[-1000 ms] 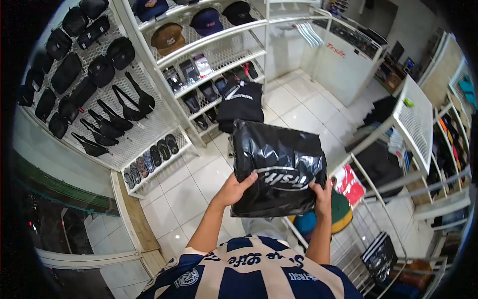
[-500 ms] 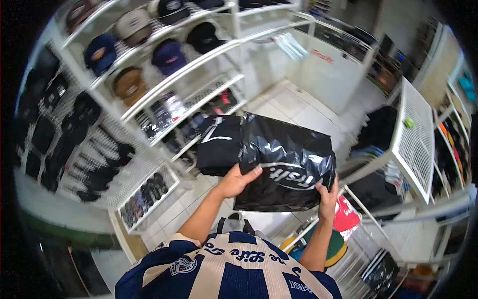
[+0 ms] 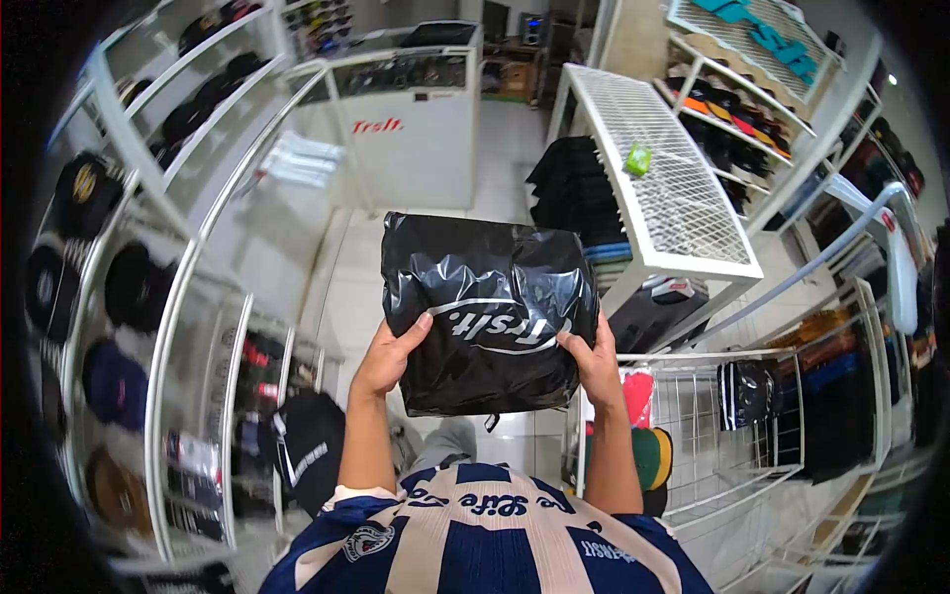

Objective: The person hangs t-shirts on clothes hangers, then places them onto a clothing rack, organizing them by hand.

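A shiny black plastic bag (image 3: pixel 475 262) with a white "Trsit" print hangs level in front of my striped shirt. It is flat and looks filled, though its contents are hidden. My left hand (image 3: pixel 389 354) grips the bag's left edge, with the thumb on top and the fingers underneath. On the opposite edge, my right hand (image 3: pixel 591 364) holds it the same way, its thumb near the print. Left of my left forearm is a black fabric item (image 3: pixel 311 450) with white marks; I cannot make out its exact kind.
Shelves of caps (image 3: pixel 117 381) run along my left side. A white mesh-topped rack (image 3: pixel 683 158) with a green object (image 3: pixel 638 158) stands ahead to the right, beside stacked dark clothes (image 3: pixel 574 193). White wire baskets (image 3: pixel 732 455) are at my right. Farther back is a white counter (image 3: pixel 411 148).
My view has turned to the right, toward the counter and mesh rack. Both hands still hold the bag, which now sits squarer before me. The black fabric item now appears lower left, apart from the bag.
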`<state>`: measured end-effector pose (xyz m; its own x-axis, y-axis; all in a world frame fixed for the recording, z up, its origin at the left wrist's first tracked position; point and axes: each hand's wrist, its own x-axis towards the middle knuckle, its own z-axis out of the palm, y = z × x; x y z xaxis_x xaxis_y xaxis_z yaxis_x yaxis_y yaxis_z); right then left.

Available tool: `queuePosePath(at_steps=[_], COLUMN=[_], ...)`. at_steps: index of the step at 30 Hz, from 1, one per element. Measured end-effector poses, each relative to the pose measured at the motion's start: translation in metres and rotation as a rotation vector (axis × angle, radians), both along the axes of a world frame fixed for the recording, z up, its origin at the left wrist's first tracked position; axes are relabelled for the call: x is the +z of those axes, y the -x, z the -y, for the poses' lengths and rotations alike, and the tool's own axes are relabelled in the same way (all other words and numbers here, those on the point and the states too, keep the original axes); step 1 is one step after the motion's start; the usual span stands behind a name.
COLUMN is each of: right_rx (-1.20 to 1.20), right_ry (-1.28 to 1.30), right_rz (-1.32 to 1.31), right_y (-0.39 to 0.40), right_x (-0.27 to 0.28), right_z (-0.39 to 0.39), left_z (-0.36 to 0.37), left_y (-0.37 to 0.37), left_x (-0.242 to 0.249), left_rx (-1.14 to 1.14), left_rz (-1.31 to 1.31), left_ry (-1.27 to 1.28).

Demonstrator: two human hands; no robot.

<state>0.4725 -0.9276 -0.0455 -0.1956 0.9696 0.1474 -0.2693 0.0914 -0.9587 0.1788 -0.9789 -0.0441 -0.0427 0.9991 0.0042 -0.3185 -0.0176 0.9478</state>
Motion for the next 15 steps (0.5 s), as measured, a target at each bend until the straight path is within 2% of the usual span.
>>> queuePosePath(at_steps=[5, 8, 10, 15], right_rx=[-0.100, -0.199, -0.203, -0.273], right_ry=[-0.050, -0.151, -0.098, -0.157], right_rz=[0.005, 0.133, 0.125, 0.342], right_y=[0.024, 0.029, 0.023, 0.019], right_x=[0.042, 0.042, 0.055, 0.101], right_z=[-0.097, -0.151, -0.169, -0.252], left_z=[-0.120, -0.186, -0.220, -0.323], left_y=[0.021, 0.033, 0.033, 0.039], left_x=[0.026, 0.036, 0.037, 0.073], left_rx=[-0.038, -0.114, -0.156, -0.292], left_rz=[-0.008, 0.040, 0.018, 0.069], left_ry=[-0.082, -0.095, -0.120, -0.149])
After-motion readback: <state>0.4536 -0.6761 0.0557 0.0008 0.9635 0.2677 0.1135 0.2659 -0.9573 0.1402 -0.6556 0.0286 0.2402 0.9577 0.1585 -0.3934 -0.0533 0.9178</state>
